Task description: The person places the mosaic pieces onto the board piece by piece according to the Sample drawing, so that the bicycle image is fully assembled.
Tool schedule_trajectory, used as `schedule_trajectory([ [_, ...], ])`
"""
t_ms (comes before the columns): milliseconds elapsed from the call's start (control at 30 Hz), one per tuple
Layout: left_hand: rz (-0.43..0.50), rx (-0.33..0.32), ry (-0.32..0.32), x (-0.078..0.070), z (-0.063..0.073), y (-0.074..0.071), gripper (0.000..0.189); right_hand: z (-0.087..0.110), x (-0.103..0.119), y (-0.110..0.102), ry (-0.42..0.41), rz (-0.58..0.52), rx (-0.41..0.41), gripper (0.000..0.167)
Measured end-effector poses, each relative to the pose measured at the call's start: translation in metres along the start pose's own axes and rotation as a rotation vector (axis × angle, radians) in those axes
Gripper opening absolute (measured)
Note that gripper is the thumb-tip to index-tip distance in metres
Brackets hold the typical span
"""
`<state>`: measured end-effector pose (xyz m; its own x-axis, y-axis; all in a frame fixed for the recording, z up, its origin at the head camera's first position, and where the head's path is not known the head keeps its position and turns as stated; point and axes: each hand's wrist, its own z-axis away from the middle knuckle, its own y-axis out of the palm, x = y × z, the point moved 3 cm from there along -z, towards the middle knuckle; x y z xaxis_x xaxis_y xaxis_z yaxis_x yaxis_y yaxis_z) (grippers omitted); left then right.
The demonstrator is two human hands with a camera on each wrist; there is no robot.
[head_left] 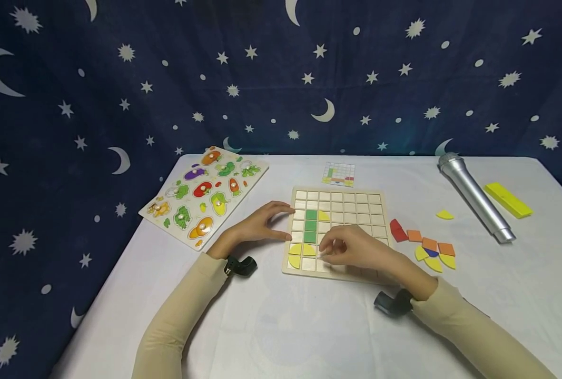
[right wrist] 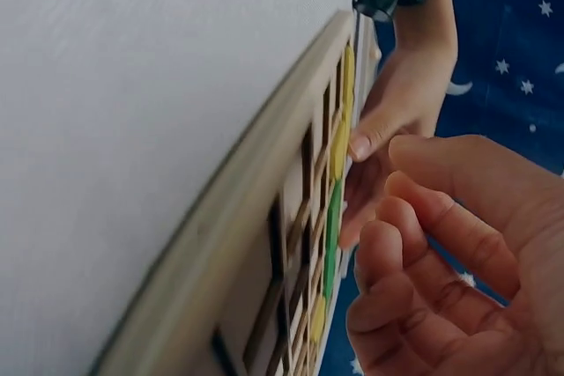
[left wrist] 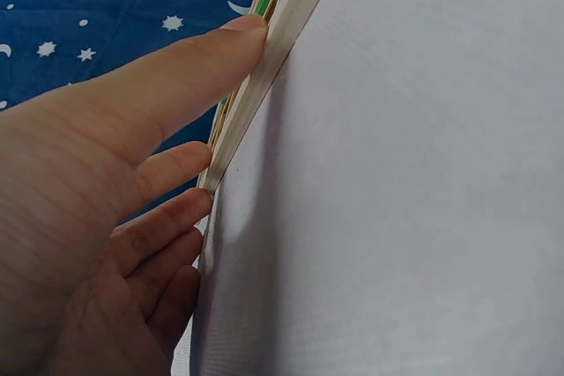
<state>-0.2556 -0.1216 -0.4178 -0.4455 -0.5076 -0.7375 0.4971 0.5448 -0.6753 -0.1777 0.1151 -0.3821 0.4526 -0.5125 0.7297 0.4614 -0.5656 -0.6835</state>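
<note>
A wooden grid board (head_left: 337, 189) lies on the white table. At its left edge my left hand (head_left: 257, 223) rests with fingers and thumb spread; the left wrist view shows their tips against the board's side (left wrist: 251, 90). Over the lower middle of the grid hovers my right hand (head_left: 363, 247), fingers loosely bent. Nothing shows between its thumb and fingertips in the right wrist view. Green squares (head_left: 311, 225) stand in one column. Yellow quarter-circle pieces (head_left: 295, 260) fill cells at the lower left, and another yellow piece (head_left: 324, 216) sits right of the top green square.
A small pattern card (head_left: 338, 174) lies behind the board. Right of it are loose red (head_left: 397, 231), orange (head_left: 414, 236), yellow (head_left: 433, 264) and blue pieces. Farther right are a silver microphone (head_left: 475, 195) and a yellow block (head_left: 508, 200). A vegetable puzzle (head_left: 205, 197) lies left.
</note>
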Motion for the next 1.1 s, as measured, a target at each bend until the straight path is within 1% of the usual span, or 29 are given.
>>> schedule_trajectory([
  [133, 0.001, -0.001, 0.004, 0.0, 0.0, 0.0, 0.068, 0.009, -0.004, -0.009, 0.032, -0.005, -0.01, 0.012],
  [267, 0.0, 0.0, 0.0, 0.0, 0.0, 0.0, 0.068, 0.018, -0.006, -0.021, 0.039, 0.013, -0.033, 0.013],
  [400, -0.001, 0.004, -0.006, 0.0, -0.001, 0.0, 0.068, 0.027, -0.009, -0.032, 0.013, 0.039, -0.057, 0.013],
  [533, -0.005, 0.003, -0.002, 0.0, 0.0, -0.001, 0.068, 0.036, -0.012, -0.04, -0.035, 0.051, -0.075, 0.013],
  [667, -0.014, 0.001, 0.001, -0.001, 0.001, -0.001, 0.068, 0.045, -0.018, -0.046, -0.049, 0.055, -0.063, 0.013],
  [833, -0.019, 0.011, -0.004, -0.001, 0.001, 0.0, 0.068, 0.055, -0.024, -0.052, -0.055, 0.066, -0.027, 0.013],
  [933, -0.02, 0.01, -0.004, 0.0, 0.001, -0.001, 0.069, 0.06, -0.027, -0.053, -0.053, 0.054, -0.007, 0.013],
  [1100, -0.018, 0.008, 0.005, 0.0, 0.0, -0.001, 0.069, 0.071, -0.033, -0.056, -0.044, 0.037, 0.004, 0.012],
])
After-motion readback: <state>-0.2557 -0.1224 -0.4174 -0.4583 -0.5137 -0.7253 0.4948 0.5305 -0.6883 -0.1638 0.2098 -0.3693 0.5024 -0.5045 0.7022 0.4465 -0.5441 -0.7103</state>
